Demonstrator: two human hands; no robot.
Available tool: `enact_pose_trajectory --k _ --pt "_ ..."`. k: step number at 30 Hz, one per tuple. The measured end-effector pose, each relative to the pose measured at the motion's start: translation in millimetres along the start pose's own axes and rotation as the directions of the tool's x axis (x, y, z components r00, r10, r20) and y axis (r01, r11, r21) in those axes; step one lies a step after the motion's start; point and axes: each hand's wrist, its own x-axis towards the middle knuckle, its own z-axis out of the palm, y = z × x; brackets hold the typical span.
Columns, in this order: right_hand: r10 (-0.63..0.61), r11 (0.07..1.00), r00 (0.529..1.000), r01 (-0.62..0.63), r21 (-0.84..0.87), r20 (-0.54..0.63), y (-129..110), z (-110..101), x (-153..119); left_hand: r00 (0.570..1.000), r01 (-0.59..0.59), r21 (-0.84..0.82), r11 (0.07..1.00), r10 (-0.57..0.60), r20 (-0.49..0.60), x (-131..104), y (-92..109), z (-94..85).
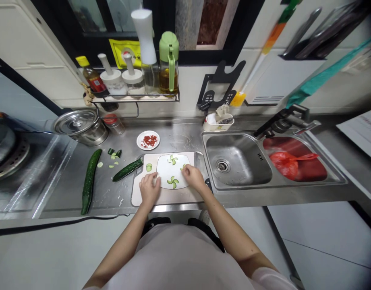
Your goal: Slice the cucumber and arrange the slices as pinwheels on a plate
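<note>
A white plate (164, 173) lies on the cutting board (164, 198). Cucumber slices form one pinwheel (172, 160) at the plate's far side and another (173, 182) at its near side. My right hand (193, 177) is pinched at the right rim, with a cucumber slice (182, 166) showing at its fingertips. Resting at the plate's left edge, my left hand (150, 189) has its fingers apart and holds nothing. A small stack of cucumber slices (149, 167) sits on the board's left part. A cut cucumber (127, 170) leans on the board's left edge.
A whole cucumber (91, 181) and cucumber scraps (114, 155) lie left. Behind the board stands a small plate of red pieces (148, 140). A knife handle (208, 184) shows beside the board. The sink (239, 161) is right; a lidded pot (82, 127) stands left.
</note>
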Motion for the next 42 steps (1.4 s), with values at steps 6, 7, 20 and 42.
enact_pose_trajectory --k 6,7,20,42 --pt "-0.021 0.994 0.996 0.031 0.108 -0.091 13.6 -9.8 -3.9 0.972 0.233 0.048 0.971 -0.232 -0.026 29.0 -22.6 -10.7" --pt "-0.032 0.993 0.996 0.041 0.108 -0.085 13.5 -9.0 -4.8 0.969 0.246 0.075 0.966 -0.245 -0.021 32.6 -23.4 -11.0" --pt "-0.065 0.993 0.998 0.065 0.096 0.001 6.0 3.9 -13.7 0.948 0.307 0.238 0.921 -0.317 0.005 45.5 -20.6 -1.8" --pt "-0.085 0.99 0.996 0.083 0.11 0.016 2.5 -0.6 -22.3 0.962 0.272 0.063 0.96 -0.27 -0.039 53.4 -13.8 5.4"
